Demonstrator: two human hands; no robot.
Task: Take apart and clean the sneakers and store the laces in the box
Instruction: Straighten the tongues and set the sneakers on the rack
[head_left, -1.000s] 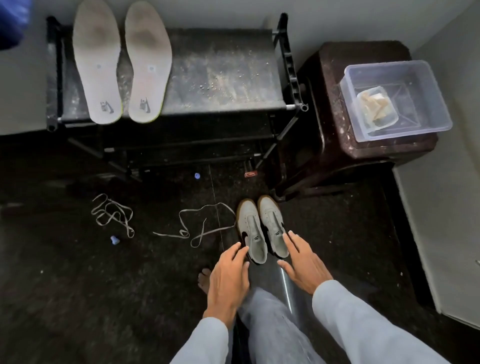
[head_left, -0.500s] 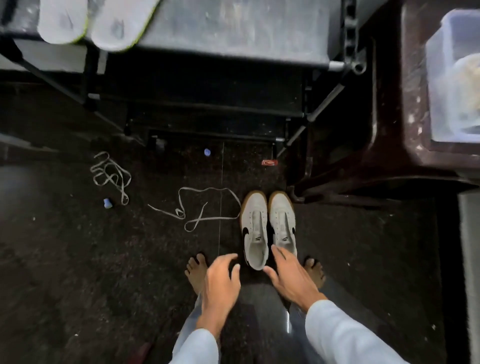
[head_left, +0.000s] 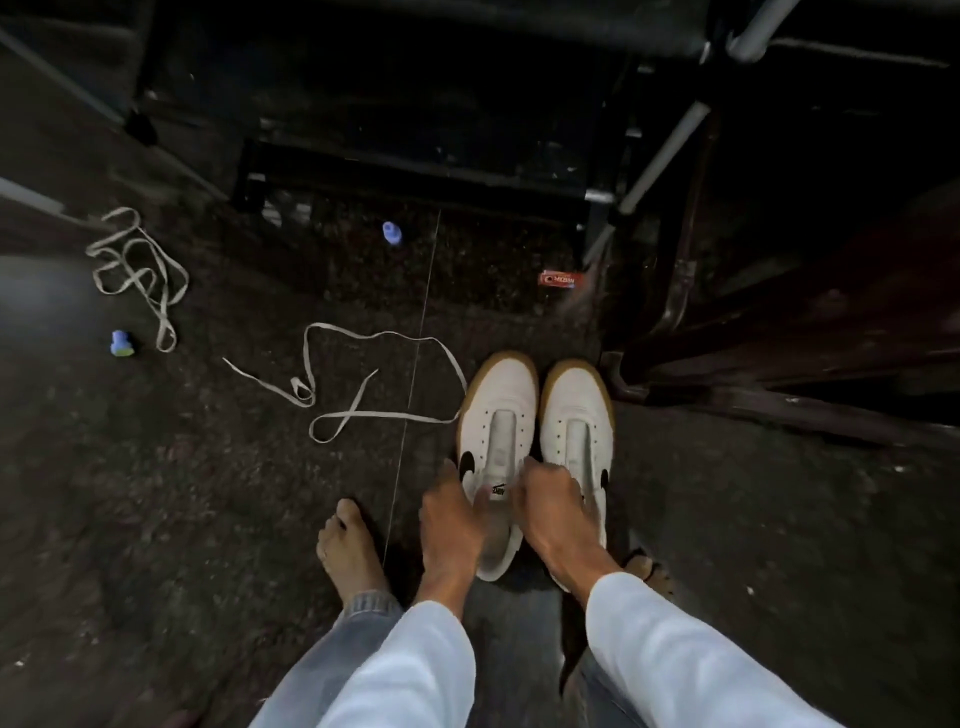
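Lifting both shoes at once is risking a drop. Each hand is catching only the collar edge, so a heel could tip out onto the bare foot (head_left: 353, 551) alongside. The left hand (head_left: 452, 514) is bending over the left sneaker (head_left: 501, 410), thumb by the tongue, fingers (head_left: 450, 470) curling round its outer side. The right hand (head_left: 553, 506) is curling into the right sneaker (head_left: 576, 410), apparently gripping it, though blur is hiding the fingertips. Both sneakers are standing together on the floor (head_left: 727, 519). The near lace (head_left: 395, 415) is reaching the left sneaker and the far lace (head_left: 135, 270) is lying well apart, before the bench (head_left: 415, 171). The box is out of view.
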